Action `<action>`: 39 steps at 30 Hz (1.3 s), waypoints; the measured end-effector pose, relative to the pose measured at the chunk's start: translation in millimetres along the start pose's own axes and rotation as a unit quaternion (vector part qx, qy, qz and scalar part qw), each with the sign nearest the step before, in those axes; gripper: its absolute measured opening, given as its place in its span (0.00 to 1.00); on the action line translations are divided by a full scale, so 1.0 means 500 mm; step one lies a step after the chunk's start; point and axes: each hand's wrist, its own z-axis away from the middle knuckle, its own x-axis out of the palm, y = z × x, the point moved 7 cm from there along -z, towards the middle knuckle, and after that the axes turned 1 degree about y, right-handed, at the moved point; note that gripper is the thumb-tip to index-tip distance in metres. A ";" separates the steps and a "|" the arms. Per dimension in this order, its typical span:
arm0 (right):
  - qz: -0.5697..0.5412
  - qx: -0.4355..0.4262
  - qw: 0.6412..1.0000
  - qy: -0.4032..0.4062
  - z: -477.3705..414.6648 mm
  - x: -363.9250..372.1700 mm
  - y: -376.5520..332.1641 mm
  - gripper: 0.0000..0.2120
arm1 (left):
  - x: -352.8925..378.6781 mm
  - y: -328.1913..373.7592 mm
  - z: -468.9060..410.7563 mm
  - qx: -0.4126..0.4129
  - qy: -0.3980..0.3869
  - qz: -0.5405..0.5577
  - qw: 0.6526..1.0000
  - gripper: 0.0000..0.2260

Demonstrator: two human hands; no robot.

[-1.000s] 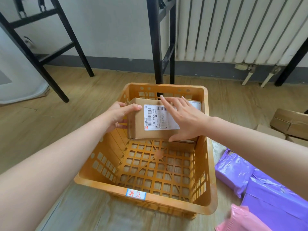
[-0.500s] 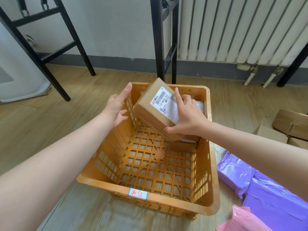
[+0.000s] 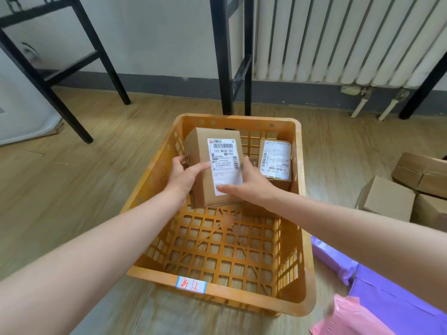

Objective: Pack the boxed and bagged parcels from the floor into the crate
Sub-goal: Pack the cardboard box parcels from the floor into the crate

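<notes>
Two hands, head view: my left hand (image 3: 181, 175) and right hand (image 3: 251, 184) grasp the labelled cardboard box (image 3: 200, 153) from either side, label up, inside the far left of the orange crate (image 3: 242, 296). A second labelled box (image 3: 275, 158) lies just beside it in the far right corner. Purple bags (image 3: 387, 298), a pink bag (image 3: 350, 317) and plain boxes (image 3: 387, 197) lie on the floor (image 3: 72, 189) to the crate's right.

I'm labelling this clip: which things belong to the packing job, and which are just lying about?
Job: crate, held box between left hand and right hand, second box in crate, floor boxes, purple bags, pink bag.
Lying about: radiator, black frames.
</notes>
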 end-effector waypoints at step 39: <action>0.164 -0.140 0.977 -0.006 -0.056 -0.062 0.032 0.37 | 0.085 -0.228 -0.188 -0.043 -0.093 -0.576 0.811 0.33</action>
